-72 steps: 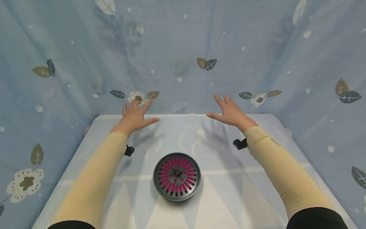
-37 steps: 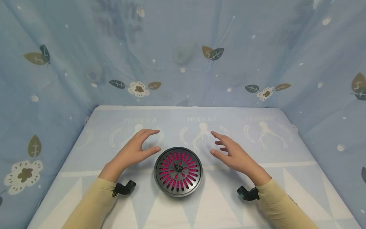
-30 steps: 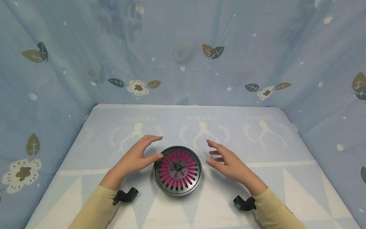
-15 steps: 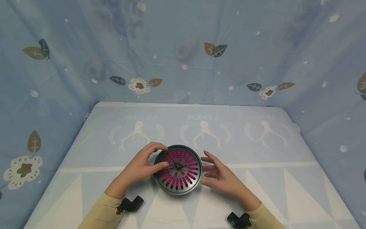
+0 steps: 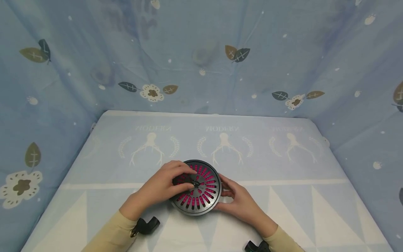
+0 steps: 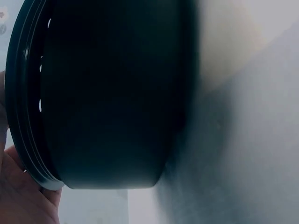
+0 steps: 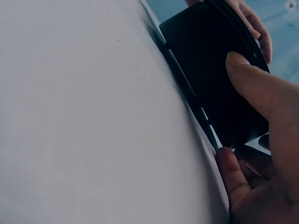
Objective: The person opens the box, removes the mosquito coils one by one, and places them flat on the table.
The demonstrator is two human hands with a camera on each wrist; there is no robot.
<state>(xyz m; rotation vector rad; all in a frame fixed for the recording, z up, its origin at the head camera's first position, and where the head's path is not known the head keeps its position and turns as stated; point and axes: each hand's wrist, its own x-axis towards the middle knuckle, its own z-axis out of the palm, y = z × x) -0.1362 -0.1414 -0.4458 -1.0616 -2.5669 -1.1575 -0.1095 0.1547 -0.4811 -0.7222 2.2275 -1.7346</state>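
Note:
A round black tin (image 5: 197, 206) stands on the table, its slotted lid (image 5: 207, 194) showing pink through the slots. A small dark ring (image 5: 196, 183) sits at the lid's centre. My left hand (image 5: 162, 183) arches over the lid's left half, thumb and forefinger bent beside the ring with a gap between their tips. At the tin's right side, my right hand (image 5: 237, 203) grips the wall. In the right wrist view its thumb (image 7: 247, 79) presses the black wall (image 7: 201, 60) while fingers (image 7: 231, 172) reach round the bottom edge. The left wrist view shows the tin's side wall (image 6: 112, 102) close up.
A pale patterned cloth covers the table (image 5: 126, 120). Blue printed fabric (image 5: 201, 38) hangs behind and on both sides. Black wrist camera mounts (image 5: 148, 225) stick out near both sleeves.
Both hands have come down and inward from the back of the table. The left has moved over the lid to the ring; the right now grips the tin's side. The tin stays nearly in place.

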